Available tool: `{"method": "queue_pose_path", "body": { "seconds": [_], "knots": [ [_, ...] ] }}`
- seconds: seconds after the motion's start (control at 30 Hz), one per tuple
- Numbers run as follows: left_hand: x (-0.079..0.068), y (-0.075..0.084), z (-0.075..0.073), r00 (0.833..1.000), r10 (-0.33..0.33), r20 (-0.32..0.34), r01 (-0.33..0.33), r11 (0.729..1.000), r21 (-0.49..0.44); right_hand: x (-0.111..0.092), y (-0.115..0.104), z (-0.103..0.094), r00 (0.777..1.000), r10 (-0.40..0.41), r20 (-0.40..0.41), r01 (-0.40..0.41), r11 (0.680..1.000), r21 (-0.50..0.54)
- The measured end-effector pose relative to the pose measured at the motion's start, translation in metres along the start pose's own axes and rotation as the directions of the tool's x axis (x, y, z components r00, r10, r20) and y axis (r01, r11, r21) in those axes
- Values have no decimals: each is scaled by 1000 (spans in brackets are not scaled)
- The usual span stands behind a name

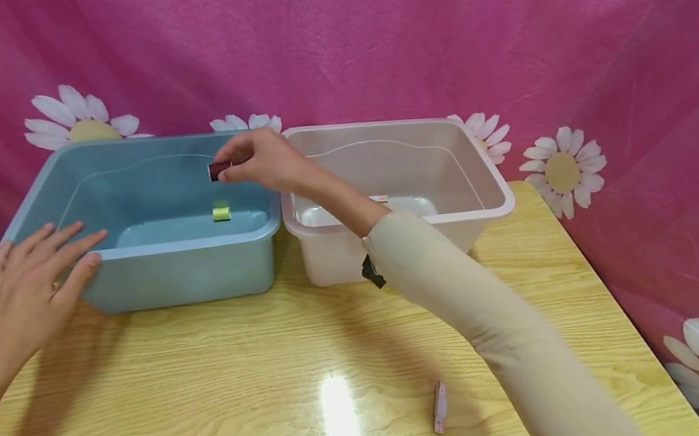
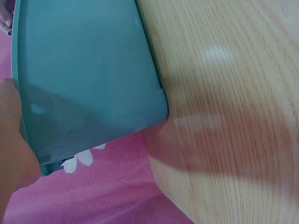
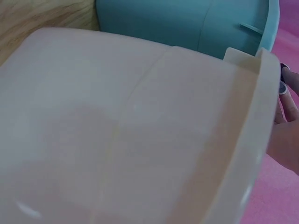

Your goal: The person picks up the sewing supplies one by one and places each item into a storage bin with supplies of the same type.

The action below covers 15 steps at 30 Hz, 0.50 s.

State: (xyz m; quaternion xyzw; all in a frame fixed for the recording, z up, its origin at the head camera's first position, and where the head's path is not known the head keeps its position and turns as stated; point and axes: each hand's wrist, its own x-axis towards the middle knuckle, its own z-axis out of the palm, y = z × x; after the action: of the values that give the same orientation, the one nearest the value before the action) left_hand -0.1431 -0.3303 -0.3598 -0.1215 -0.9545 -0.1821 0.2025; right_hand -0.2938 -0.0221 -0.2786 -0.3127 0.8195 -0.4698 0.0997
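My right hand (image 1: pixel 261 157) pinches a dark maroon thread spool (image 1: pixel 219 171) above the right end of the blue bin (image 1: pixel 191 277). Inside that bin lies a yellow-green thread spool (image 1: pixel 221 213). With fingers spread, my left hand (image 1: pixel 34 285) rests over the blue bin's near left rim; the left wrist view shows part of this hand (image 2: pixel 14 144) against the bin's edge. In the right wrist view, the right hand (image 3: pixel 287 126) appears partly behind the white bin's rim, with a dark spool end at its fingertips.
The whitish bin (image 1: pixel 335 255) stands right beside the blue one, with a small pale pink piece (image 1: pixel 380 198) inside. A pink clothespin (image 1: pixel 440 408) lies on the wooden table (image 1: pixel 226 395) near the front. Behind hangs a magenta cloth (image 1: pixel 358 29) with white daisies.
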Motion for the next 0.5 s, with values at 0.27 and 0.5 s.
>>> {"method": "queue_pose_path", "body": {
  "seconds": [0.27,0.5],
  "knots": [
    [-1,-2,-1,1000,17,3,-17,1000,-23,17,1,14,996,89,-23,-91,991,-93],
    [0,-3,-2,1000,27,11,-27,999,-41,22,3,21,991,132,-29,-135,979,-151]
  ]
}}
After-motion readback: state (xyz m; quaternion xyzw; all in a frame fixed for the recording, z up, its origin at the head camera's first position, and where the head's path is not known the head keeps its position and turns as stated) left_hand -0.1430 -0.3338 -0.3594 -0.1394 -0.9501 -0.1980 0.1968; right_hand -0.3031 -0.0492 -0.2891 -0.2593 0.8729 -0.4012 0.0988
